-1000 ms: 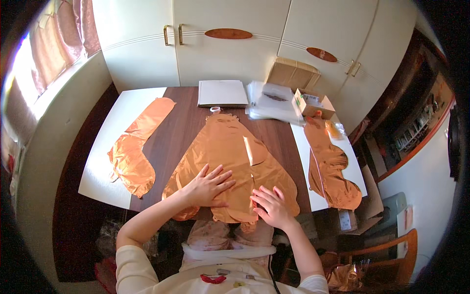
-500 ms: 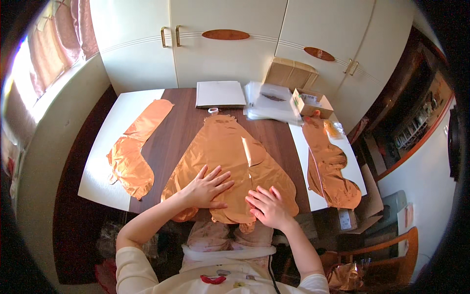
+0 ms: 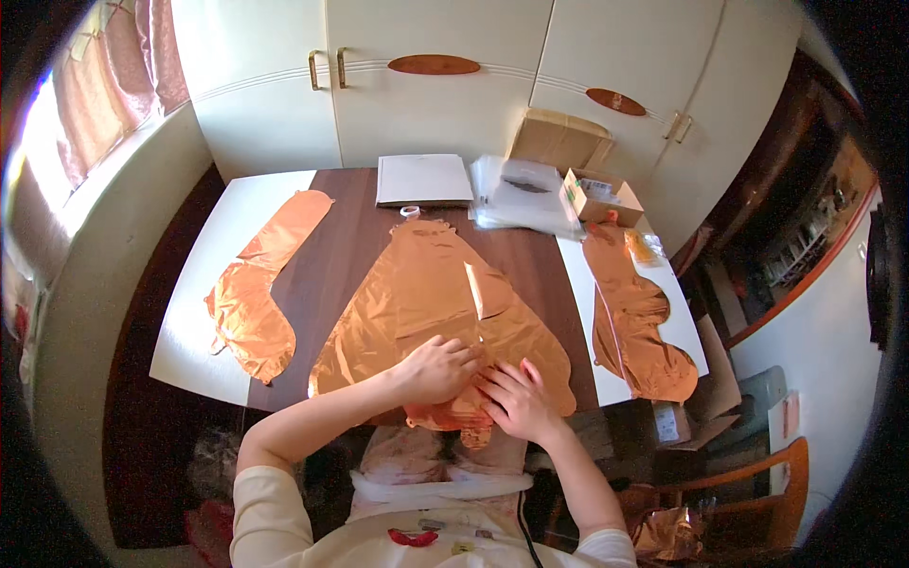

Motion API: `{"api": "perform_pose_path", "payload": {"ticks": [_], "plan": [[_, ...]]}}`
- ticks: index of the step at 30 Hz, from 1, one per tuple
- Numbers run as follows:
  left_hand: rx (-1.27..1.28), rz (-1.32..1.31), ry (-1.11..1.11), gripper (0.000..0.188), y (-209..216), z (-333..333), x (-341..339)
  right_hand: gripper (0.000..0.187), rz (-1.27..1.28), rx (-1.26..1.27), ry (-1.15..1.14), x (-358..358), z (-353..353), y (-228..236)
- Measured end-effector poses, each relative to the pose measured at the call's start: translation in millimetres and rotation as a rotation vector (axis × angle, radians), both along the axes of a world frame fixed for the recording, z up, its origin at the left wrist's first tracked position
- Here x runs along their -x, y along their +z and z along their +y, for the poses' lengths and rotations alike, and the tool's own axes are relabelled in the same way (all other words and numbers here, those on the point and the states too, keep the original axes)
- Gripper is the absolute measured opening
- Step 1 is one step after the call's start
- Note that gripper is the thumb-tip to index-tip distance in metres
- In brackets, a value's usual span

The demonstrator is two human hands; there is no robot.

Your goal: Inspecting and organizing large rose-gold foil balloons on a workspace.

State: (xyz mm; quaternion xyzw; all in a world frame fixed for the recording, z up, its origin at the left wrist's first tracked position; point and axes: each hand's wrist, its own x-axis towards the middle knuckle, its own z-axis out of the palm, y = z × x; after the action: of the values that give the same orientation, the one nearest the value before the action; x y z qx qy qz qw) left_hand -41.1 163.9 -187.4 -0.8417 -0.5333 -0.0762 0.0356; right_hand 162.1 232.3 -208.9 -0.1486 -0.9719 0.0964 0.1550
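A large, flat, copper-coloured foil balloon (image 3: 407, 293) lies across the middle of the table, its near edge at the table's front edge. My left hand (image 3: 440, 369) is on its near part, fingers bent and drawn together against the foil. What its fingertips pinch is partly hidden. Just to the right, my right hand (image 3: 523, 402) rests on the same foil with its fingers stretched out, their tips close to my left fingers. Creases run through the foil by both hands, and a small tab (image 3: 476, 436) hangs over the front edge.
A curved copper foil balloon (image 3: 254, 312) lies at the left and a wavy one (image 3: 634, 317) at the right. At the back are a white stack (image 3: 423, 180), a tape roll (image 3: 410, 212), clear plastic sleeves (image 3: 525, 199), an open box (image 3: 606, 197) and a small orange packet (image 3: 646, 249).
My left hand has moved right, next to my right hand, and its spread fingers have curled in. The foil at the near edge is more bunched. My right hand has stayed nearly in place.
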Motion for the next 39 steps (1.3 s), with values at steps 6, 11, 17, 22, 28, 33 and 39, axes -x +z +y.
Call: {"api": "perform_pose_path", "payload": {"ticks": [6,11,17,22,28,33,39], "plan": [[-0.071,-0.091,0.016,0.043,-5.6,-0.8,5.2,0.033,0.045,-0.025,0.013,-2.2,-3.1,-1.5],[-0.086,-0.048,-0.002,0.054,-5.6,-0.4,8.5,0.037,0.015,-0.098,0.015,-6.8,-9.2,9.6],[-0.063,-0.031,-0.008,0.064,-5.9,0.5,10.6,0.038,-0.026,-0.138,0.044,-18.8,-19.8,14.5],[-0.031,-0.022,0.012,0.068,-5.8,-1.3,11.5,0.032,0.123,0.134,0.126,-18.3,3.7,10.5],[-0.024,-0.074,-0.003,0.065,-5.8,-0.6,7.5,0.054,0.590,1.525,-0.364,45.6,71.4,6.8],[-0.039,-0.112,0.003,0.066,-9.2,-0.9,9.2,0.046,0.932,1.789,-0.440,78.3,87.0,14.3],[-0.077,-0.118,-0.016,0.065,-10.7,-0.7,12.6,0.024,0.684,1.950,-0.418,86.7,101.0,16.6]]}}
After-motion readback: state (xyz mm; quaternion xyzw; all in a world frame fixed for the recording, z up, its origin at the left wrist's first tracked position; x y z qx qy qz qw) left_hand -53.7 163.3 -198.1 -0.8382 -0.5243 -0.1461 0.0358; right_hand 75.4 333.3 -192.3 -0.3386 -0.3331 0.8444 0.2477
